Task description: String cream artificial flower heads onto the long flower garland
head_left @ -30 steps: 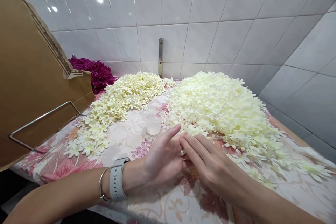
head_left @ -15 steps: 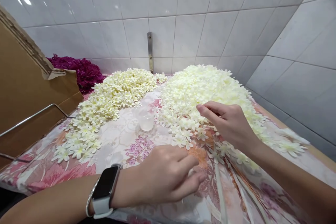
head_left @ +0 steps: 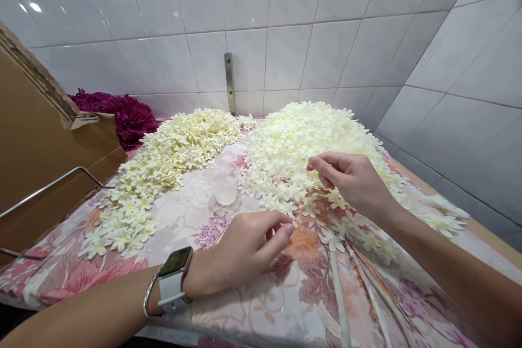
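Note:
My right hand is held above the near edge of a heap of pale yellow-white blossoms, thumb and forefinger pinched together. Whatever may be between those fingertips is too small to make out. Lower and to the left, my left hand hovers over the flowered tablecloth, its fingers curled and the thumb close to the forefinger; what it might hold is hidden. Beyond it stands a translucent plastic cup. A second heap of similar blossoms spreads across the left side of the cloth.
Pale strips and brown stringy strands lie at the near right. On the left are a cardboard box, a metal wire bar and magenta flowers. A tiled wall with a metal bracket closes off the back.
My left hand has moved up and slightly left, turning so that its thumb shows. My right hand keeps nearly the same place, still pinched. The view has shifted slightly.

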{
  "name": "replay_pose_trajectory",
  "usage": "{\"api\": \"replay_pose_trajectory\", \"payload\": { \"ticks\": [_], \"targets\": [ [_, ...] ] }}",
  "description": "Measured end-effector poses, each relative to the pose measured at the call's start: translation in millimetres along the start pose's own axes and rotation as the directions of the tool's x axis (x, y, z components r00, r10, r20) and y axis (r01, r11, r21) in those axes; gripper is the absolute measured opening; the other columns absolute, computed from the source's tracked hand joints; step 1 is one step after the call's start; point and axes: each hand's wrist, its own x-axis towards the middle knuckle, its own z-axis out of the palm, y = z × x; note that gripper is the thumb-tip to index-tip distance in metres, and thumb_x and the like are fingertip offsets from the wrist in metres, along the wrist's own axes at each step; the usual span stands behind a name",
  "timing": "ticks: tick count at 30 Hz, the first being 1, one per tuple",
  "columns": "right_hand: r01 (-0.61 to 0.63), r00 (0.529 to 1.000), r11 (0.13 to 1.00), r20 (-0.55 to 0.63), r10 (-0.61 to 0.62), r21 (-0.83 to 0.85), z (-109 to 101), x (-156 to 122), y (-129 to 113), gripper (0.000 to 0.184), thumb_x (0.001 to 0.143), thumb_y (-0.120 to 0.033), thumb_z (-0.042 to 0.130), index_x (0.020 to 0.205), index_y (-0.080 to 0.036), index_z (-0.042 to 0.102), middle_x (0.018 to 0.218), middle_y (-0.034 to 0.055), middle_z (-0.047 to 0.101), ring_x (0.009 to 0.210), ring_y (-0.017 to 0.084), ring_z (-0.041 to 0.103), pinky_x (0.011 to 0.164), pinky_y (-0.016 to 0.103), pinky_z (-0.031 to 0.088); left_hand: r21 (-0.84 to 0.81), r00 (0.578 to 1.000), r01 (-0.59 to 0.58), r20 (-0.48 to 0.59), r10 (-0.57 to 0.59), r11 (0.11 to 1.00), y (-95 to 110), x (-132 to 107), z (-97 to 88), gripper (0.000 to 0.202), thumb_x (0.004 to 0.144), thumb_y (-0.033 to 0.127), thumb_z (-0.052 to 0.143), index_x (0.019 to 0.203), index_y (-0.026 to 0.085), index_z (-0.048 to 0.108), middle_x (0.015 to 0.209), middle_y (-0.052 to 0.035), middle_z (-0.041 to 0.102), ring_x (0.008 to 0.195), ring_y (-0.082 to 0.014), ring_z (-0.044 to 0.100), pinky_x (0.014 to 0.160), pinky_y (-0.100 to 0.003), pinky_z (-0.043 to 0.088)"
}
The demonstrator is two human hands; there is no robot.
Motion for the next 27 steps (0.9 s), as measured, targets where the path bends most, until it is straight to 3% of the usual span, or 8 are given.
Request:
{"api": "replay_pose_trajectory", "payload": {
  "ticks": [3,7,10,14,16,20,24,27],
  "targets": [
    [-0.031,0.996,0.999,-0.085,0.033,0.027,0,-2,-4,0.044,0.082,-0.046,0.052,0.050,-0.020,0.035,0.048,-0.0063,0.022,0.043,0.008,0.021,0.042,0.026,0.020,-0.055,0.998,0.057,-0.021,-0.058,0.997,-2,2,0.4,0.027,0.091,0.029,0.039,0.086,0.018,0.063,0.070,-0.0021,0.064,0.063,-0.0140,0.055,0.060,-0.024,0.036],
    [-0.028,0.999,0.997,0.045,0.024,0.070,2,-2,-1,0.040,0.084,-0.046,0.049,0.055,-0.018,0.048,0.053,-0.0018,0.044,0.043,0.008,0.033,0.042,0.025,0.027,-0.127,0.994,0.097,-0.044,-0.103,0.987,-3,3,-0.1,0.028,0.091,0.032,0.039,0.088,0.018,0.063,0.075,-0.0030,0.066,0.068,-0.0155,0.058,0.064,-0.025,0.038],
    [0.003,0.990,0.993,0.139,-0.019,0.118,5,-1,3,0.032,0.087,-0.041,0.043,0.080,-0.015,0.061,0.070,0.0052,0.059,0.055,0.012,0.049,0.049,0.026,0.039,-0.245,0.987,0.129,-0.060,-0.148,0.961,-7,5,1.6,0.028,0.091,0.034,0.040,0.088,0.018,0.062,0.074,-0.0030,0.066,0.067,-0.0153,0.058,0.064,-0.025,0.039],
    [0.037,0.982,0.987,0.178,-0.065,0.157,9,-2,5,0.036,0.089,-0.034,0.038,0.115,-0.015,0.052,0.081,0.0068,0.062,0.066,0.015,0.054,0.056,0.029,0.044,-0.460,0.968,0.195,-0.053,-0.246,0.866,-14,9,5.0,0.025,0.089,0.037,0.044,0.093,0.018,0.061,0.073,-0.0021,0.064,0.061,-0.0130,0.055,0.057,-0.022,0.041],
    [0.050,0.974,0.986,0.209,-0.082,0.158,10,-3,5,0.032,0.089,-0.037,0.039,0.107,-0.016,0.055,0.078,0.0050,0.061,0.062,0.014,0.053,0.055,0.028,0.043,-0.524,0.956,0.227,-0.040,-0.289,0.821,-16,10,5.6,0.024,0.088,0.037,0.046,0.093,0.018,0.060,0.071,-0.0013,0.062,0.058,-0.0120,0.054,0.053,-0.021,0.041],
    [0.052,0.976,0.994,0.206,-0.072,0.100,10,-4,7,0.033,0.086,-0.046,0.047,0.072,-0.017,0.055,0.059,-0.0014,0.052,0.048,0.009,0.040,0.046,0.023,0.032,-0.561,0.945,0.254,-0.029,-0.326,0.788,-14,12,5.3,0.023,0.088,0.035,0.046,0.089,0.017,0.059,0.069,-0.0004,0.060,0.055,-0.0102,0.052,0.050,-0.019,0.041],
    [0.086,0.991,0.996,0.105,-0.086,0.012,13,-7,4,0.038,0.084,-0.047,0.050,0.060,-0.018,0.047,0.053,-0.0058,0.034,0.048,0.008,0.030,0.045,0.023,0.023,-0.591,0.944,0.257,-0.014,-0.328,0.764,-12,12,4.9,0.023,0.087,0.037,0.047,0.088,0.017,0.059,0.069,-0.0001,0.059,0.056,-0.0098,0.052,0.051,-0.019,0.041],
    [0.161,0.981,0.986,0.118,-0.157,-0.030,18,-13,-5,0.039,0.081,-0.043,0.055,0.054,-0.018,0.040,0.053,-0.0058,0.032,0.050,0.008,0.030,0.048,0.024,0.024,-0.660,0.950,0.257,0.039,-0.310,0.705,-10,13,4.5,0.024,0.088,0.037,0.044,0.087,0.017,0.059,0.071,-0.0010,0.060,0.061,-0.0105,0.055,0.054,-0.020,0.043]
  ]
}}
